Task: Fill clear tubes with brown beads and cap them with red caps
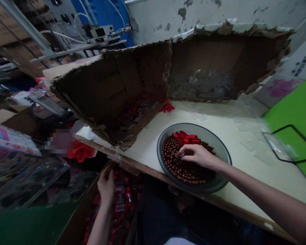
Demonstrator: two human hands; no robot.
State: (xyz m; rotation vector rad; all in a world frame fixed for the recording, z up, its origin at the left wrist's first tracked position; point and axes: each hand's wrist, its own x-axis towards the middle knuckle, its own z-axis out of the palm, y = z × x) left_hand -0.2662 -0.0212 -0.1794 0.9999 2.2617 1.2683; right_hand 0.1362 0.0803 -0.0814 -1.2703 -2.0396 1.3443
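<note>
My right hand (196, 156) rests over a grey bowl (220, 153), its fingertips pinching a small clear item (180, 154) just above a heap of glossy brown beads (181, 166). A cluster of red pieces (185, 137) lies on the beads at the bowl's far side. Below the table edge, my left hand (106, 183) is down at a low box of red-and-clear packaged items (123, 199). Its fingers curl over them, and I cannot tell whether it grips one.
A torn cardboard box (122, 88) lies on its side on the pale table (244, 132), with loose red pieces (167, 107) at its mouth. A green board (295, 112) with a black wire frame stands at the right. Packaged goods crowd the left.
</note>
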